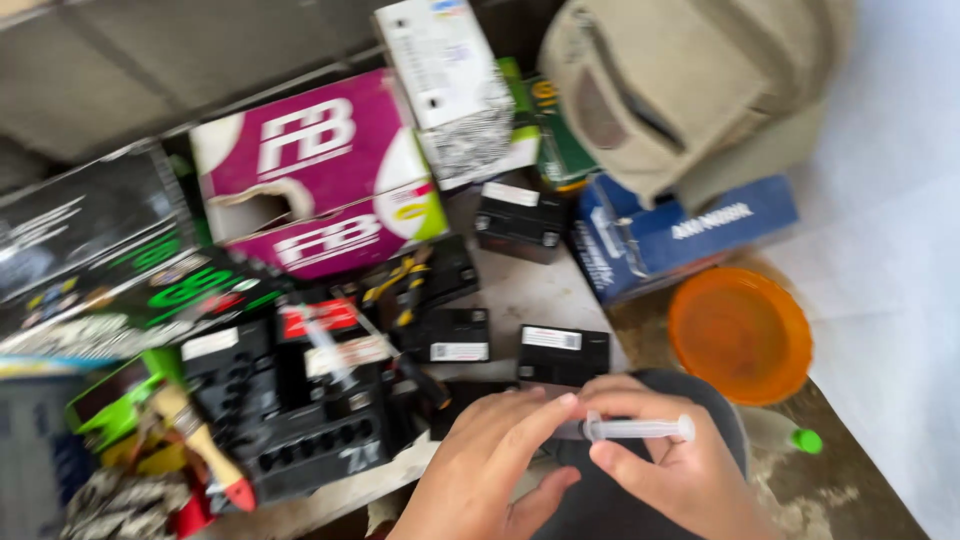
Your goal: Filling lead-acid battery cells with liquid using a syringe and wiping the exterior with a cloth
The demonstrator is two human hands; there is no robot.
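My right hand (668,462) holds a small clear plastic syringe (640,429) by its barrel, lying sideways with the plunger end to the right. My left hand (490,468) pinches the syringe's tip end between thumb and fingers. Both hands hover over my dark-trousered knee (600,505) at the bottom centre. Just beyond the fingers sits a small black battery (563,355) with a white label, and another like it (447,335) to its left.
Several black batteries (300,420) crowd the lower left beside a paintbrush (200,440). A magenta-and-white box (320,170), a white carton (445,70), a blue box (680,235), a beige bag (660,80) and an orange bowl (740,335) ring the area.
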